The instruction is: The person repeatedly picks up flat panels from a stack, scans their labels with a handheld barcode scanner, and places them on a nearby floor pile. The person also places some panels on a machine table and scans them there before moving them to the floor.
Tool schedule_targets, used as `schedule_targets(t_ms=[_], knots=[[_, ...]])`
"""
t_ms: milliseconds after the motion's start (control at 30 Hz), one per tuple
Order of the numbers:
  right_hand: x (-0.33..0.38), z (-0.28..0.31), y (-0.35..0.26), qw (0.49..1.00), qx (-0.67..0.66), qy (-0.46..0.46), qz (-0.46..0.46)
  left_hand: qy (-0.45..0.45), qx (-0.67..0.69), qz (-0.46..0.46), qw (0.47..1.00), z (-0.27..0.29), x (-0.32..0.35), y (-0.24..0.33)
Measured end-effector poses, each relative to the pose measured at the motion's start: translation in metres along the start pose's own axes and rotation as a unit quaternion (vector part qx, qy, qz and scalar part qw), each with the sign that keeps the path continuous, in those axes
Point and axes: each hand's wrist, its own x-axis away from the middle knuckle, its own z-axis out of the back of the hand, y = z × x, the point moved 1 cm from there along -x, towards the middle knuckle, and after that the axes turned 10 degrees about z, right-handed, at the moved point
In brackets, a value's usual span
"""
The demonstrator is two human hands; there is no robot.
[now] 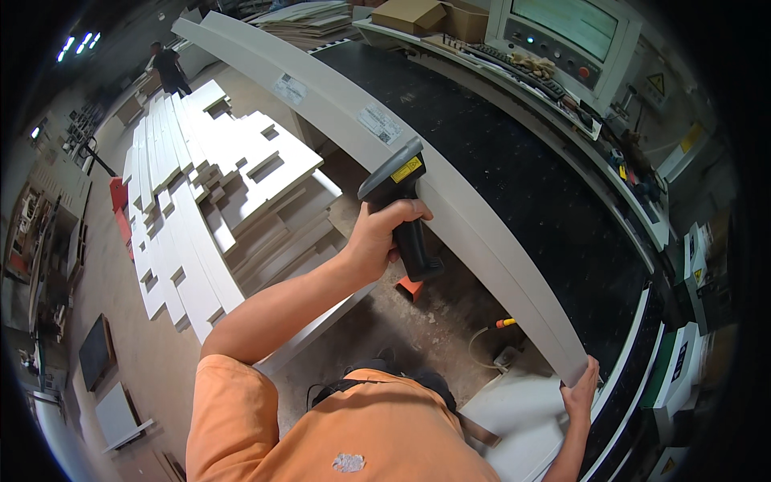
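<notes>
My left hand point(381, 239) is wrapped round the grip of a dark grey handheld barcode scanner point(393, 181) with a yellow label on its head. The scanner's head lies over a long, narrow white panel point(474, 221), close to one of its two printed labels point(379, 124). The other label point(291, 88) sits farther up the panel. At the panel's near end, my right hand point(581, 387) grips its edge, thumb on the near side. The panel slants from the upper left to the lower right, along a black machine bed point(498, 145).
Stacked white panels point(233, 173) with notches stand at left, a red pallet jack point(120, 205) beside them. A control console with a screen point(566, 28) and a keyboard point(502, 60) is at the far right. An orange-tipped hose point(504, 323) lies below. Another person point(168, 71) stands far left.
</notes>
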Motion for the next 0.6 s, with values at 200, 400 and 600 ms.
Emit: schedule_targets(t_ms=[200,400,600], knots=[[-0.042,0.013,0.033,0.997,0.044,-0.012,-0.055,-0.010,0.032,0.011,0.999,-0.036,-0.062,-0.001],[-0.096,0.018,0.088,0.995,0.011,-0.048,-0.086,-0.013,0.073,0.023,0.997,-0.074,-0.146,-0.031],[-0.129,0.017,0.145,0.995,0.034,-0.058,-0.080,-0.006,0.139,0.031,0.990,-0.117,-0.220,-0.068]])
